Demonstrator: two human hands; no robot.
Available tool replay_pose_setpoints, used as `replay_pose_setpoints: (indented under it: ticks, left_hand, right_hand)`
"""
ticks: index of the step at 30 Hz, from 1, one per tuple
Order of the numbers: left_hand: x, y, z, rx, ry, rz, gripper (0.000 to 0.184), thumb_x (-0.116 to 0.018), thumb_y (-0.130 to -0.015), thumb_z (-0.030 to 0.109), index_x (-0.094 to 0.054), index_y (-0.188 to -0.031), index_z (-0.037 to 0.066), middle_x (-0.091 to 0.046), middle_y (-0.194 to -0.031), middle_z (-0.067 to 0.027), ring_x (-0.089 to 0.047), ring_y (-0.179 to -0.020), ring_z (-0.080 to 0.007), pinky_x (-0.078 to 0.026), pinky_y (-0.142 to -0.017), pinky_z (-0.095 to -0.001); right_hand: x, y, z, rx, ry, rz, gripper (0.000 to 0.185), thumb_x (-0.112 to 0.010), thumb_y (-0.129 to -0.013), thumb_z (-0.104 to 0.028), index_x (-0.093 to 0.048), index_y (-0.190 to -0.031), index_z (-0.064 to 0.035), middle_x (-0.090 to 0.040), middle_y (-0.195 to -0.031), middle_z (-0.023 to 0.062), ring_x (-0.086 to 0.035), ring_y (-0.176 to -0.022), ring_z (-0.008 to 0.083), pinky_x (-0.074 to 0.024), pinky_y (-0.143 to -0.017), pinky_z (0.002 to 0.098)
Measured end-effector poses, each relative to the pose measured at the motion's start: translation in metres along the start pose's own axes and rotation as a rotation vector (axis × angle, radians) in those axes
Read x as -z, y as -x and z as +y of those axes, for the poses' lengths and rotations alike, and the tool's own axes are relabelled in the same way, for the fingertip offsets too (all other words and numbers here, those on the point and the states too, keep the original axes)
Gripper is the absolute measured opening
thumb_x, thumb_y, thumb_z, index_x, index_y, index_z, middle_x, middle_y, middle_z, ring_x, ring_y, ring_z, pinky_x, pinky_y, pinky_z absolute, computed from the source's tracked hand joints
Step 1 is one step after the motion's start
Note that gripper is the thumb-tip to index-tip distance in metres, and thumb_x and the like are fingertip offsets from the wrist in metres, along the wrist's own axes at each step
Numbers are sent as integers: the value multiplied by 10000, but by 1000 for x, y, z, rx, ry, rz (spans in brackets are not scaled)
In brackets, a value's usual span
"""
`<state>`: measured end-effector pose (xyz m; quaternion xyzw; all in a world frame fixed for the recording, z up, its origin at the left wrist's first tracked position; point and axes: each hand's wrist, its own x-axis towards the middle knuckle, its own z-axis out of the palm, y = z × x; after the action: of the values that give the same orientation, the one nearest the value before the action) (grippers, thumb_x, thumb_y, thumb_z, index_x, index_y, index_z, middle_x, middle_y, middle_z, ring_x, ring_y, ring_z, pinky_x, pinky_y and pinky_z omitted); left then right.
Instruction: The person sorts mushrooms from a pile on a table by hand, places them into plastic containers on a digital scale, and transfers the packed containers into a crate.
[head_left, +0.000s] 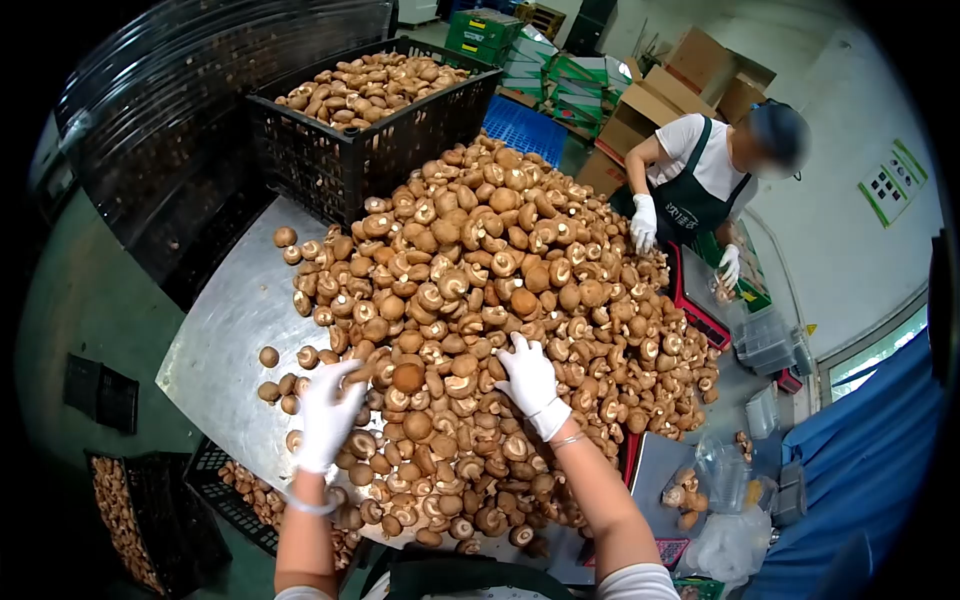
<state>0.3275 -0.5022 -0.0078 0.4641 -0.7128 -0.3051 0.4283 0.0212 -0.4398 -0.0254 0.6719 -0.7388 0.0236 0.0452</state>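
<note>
A large heap of brown shiitake mushrooms (pixel 470 290) covers most of the metal table. My left hand (pixel 328 418), in a white glove, is at the heap's near left edge. Its thumb and fingers are closed around a shiitake mushroom (pixel 357 374). My right hand (pixel 530 382), also gloved in white, rests on the middle of the heap with fingers spread; I see nothing held in it. Loose mushrooms lie between both hands.
A black crate (pixel 350 165) full of mushrooms stands at the table's far left. Across the heap, a co-worker (pixel 700 180) in white gloves stands beside a red scale (pixel 700 318). Clear plastic boxes (pixel 722 470) lie at right. More crates (pixel 150 520) sit on the floor, lower left.
</note>
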Motion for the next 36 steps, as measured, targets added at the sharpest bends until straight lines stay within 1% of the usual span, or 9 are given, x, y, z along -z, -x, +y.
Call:
replay_pose_setpoints:
  ticks: [6, 7, 11, 13, 16, 21, 27, 32, 36]
  left_hand:
    - [162, 98, -63, 401, -767, -12, 329, -688, -765, 66, -647, -1091, 49, -631, -941, -140, -623, -799, -294, -511, -699, -361]
    - [173, 111, -67, 431, -902, -70, 322, -681, -776, 74, -640, -1093, 38, -628, -937, -144, -620, -803, -311, -508, -697, -380]
    - [154, 98, -76, 187, -762, 128, 302, -654, -798, 69, -639, -1097, 32, -643, -914, -130, -637, -766, -282, -511, -681, -366]
    - [112, 61, -58, 339, -417, 138, 264, -651, -808, 68, -653, -1068, 24, -657, -911, -128, -649, -735, -252, -511, -673, -337]
    - [43, 2, -17, 102, -235, 128, 223, -664, -813, 88, -670, -1028, 26, -668, -911, -123, -650, -719, -239, -510, -675, -316]
    - [-58, -64, -35, -234, -412, 62, 279, -687, -789, 165, -657, -1046, 63, -648, -1018, -93, -591, -956, -269, -496, -826, -375]
    - [-109, -96, -56, -149, -637, -145, 469, -731, -735, 182, -556, -1156, 72, -584, -1125, -89, -552, -1013, -285, -501, -836, -382]
    - [-84, -74, -37, 90, 122, 14, 369, -676, -840, 188, -595, -1178, 64, -636, -1107, -70, -590, -1045, -234, -485, -866, -342]
    - [-78, -38, 3, 588, 1213, -154, 388, -551, -958, 339, -569, -1232, 64, -623, -1171, -89, -611, -1020, -190, -511, -821, -298]
  right_hand:
    - [17, 22, 37, -32, -1078, -130, 525, -772, -755, -260, -612, -1211, -54, -545, -1262, 97, -517, -1162, 221, -425, -988, 314]
    - [34, 28, 34, -282, -1455, -314, 518, -745, -786, -250, -590, -1237, -49, -519, -1321, 106, -517, -1157, 205, -451, -954, 298]
    - [20, 37, 33, -237, -2201, -114, 496, -572, -908, -456, -571, -1211, -63, -583, -1252, 98, -575, -1113, 189, -531, -676, 300]
    - [31, 21, 30, -379, -2085, -108, 507, -534, -902, -544, -603, -1136, -99, -601, -1197, 76, -591, -1056, 188, -511, -737, 303]
    - [51, -18, 0, -366, -1797, -90, 277, -555, -926, -361, -645, -1014, -114, -618, -1012, 31, -543, -781, 90, -465, -635, 239]
    - [37, -85, -50, 43, -431, 261, 716, -767, -717, -354, -487, -1336, -127, -499, -1255, 200, -573, -1052, 349, -512, -870, 390]
    - [11, -120, -60, -63, -195, 27, 764, -766, -699, -315, -428, -1374, -199, -427, -1341, 188, -512, -1133, 365, -517, -868, 437]
    - [15, -97, -13, -12, -1210, 53, 662, -690, -772, -285, -459, -1373, -131, -481, -1351, 114, -526, -1168, 240, -440, -979, 368]
    - [11, -23, 4, 15, -2394, -179, 743, -491, -906, -535, -206, -1509, -206, -458, -1346, 126, -600, -961, 232, -458, -578, 272]
